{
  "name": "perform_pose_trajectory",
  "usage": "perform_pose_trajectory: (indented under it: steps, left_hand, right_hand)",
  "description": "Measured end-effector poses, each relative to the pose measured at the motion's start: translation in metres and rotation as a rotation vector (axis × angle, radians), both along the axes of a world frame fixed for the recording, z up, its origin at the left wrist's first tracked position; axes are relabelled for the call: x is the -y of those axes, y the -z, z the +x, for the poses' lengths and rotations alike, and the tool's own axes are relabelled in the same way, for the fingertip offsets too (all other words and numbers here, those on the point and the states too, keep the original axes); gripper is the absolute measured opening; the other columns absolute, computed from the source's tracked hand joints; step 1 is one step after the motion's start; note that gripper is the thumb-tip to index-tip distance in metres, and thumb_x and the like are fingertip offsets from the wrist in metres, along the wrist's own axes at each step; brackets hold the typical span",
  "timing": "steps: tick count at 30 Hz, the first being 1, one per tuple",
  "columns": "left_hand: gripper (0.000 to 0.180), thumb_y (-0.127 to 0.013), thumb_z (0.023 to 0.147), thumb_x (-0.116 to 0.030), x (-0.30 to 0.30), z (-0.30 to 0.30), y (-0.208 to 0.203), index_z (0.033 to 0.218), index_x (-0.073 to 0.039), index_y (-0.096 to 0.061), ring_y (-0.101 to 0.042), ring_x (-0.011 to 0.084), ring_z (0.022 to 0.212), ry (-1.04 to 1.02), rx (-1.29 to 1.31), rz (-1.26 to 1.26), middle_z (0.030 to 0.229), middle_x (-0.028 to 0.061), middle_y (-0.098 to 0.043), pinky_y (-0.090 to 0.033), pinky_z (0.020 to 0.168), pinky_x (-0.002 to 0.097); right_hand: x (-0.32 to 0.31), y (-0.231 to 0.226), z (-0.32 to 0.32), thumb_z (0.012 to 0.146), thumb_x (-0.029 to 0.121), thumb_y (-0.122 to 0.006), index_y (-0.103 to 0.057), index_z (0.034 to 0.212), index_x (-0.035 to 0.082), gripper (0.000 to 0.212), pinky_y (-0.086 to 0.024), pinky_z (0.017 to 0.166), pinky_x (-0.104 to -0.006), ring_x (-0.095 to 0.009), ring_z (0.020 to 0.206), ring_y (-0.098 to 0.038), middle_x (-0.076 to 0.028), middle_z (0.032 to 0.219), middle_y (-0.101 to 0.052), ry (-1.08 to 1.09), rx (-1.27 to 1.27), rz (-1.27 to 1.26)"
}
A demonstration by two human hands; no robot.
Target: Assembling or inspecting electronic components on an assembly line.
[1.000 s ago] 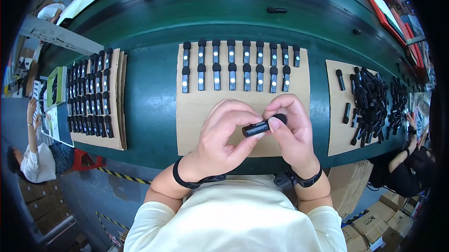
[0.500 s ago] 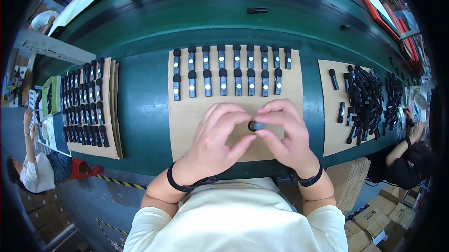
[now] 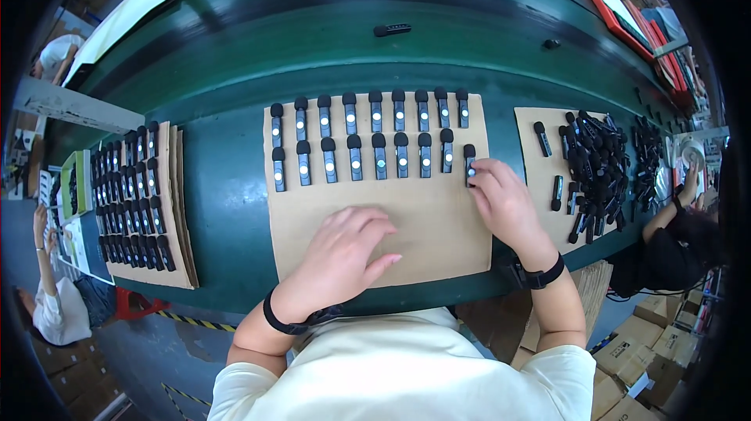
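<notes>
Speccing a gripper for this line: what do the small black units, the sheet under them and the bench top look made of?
Black units: likely moulded plastic bodies, slight sheen, with matte rounded caps that could be foam; too small to be sure. Sheet: plain brown cardboard, matte and flat, with cut edges. Bench top: smooth green surface, faintly glossy, maybe a rubber or vinyl mat. The right hand touches the end unit.
</notes>
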State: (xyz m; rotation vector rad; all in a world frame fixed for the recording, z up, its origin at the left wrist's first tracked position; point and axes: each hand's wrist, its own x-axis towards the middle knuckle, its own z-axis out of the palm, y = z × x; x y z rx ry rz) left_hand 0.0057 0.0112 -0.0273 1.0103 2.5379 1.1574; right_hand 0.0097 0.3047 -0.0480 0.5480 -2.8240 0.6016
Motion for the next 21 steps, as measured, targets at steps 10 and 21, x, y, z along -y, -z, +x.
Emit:
perform_pose_trajectory:
  steps: [10, 21]
  left_hand:
    - [0.037, -0.076, 0.079, -0.023, 0.0, 0.001, 0.002, 0.109, -0.006, -0.062, -0.051, 0.034, 0.116, 0.095, 0.019, -0.18, 0.119, 0.0133, -0.058, -0.041, 0.101, 0.0436]
    - [0.025, -0.075, 0.079, -0.015, 0.029, -0.055, -0.047, 0.099, -0.005, -0.065, -0.06, 0.0322, 0.103, 0.179, 0.013, 0.157, 0.113, 0.0126, -0.063, -0.048, 0.091, 0.0406]
  right_hand:
    - [-0.003, 0.004, -0.018, 0.077, -0.004, -0.067, -0.059, 0.091, 0.0, 0.017, -0.052, 0.082, -0.0398, -0.033, 0.099, -0.061, -0.014, 0.109, -0.059, 0.012, -0.003, 0.029]
    - [-0.071, -0.029, -0.076, 0.08, 0.003, -0.068, -0.06, 0.101, 0.001, 0.022, -0.048, 0.092, -0.0388, -0.036, 0.109, -0.057, -0.017, 0.113, -0.058, 0.121, 0.01, -0.002]
